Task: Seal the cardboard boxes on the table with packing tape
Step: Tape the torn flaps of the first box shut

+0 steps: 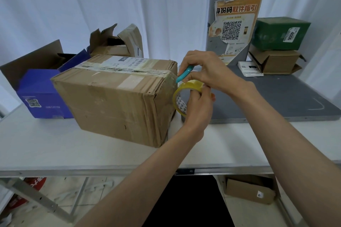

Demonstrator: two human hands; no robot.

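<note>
Left hand (198, 110) grips tape roll (181, 97) at right end of cardboard box (118, 97); right hand (204, 69) holds teal cutter (184, 74).
Left fingers curled round the yellow roll, held upright just beside the box's right face. Right fingers pinched on the cutter, tip at the tape strip at the box's top right edge. Box sits on white surface (55, 149), old tape along its top seam. Blue box (40, 96) touching its left side, open cardboard boxes behind.
</note>
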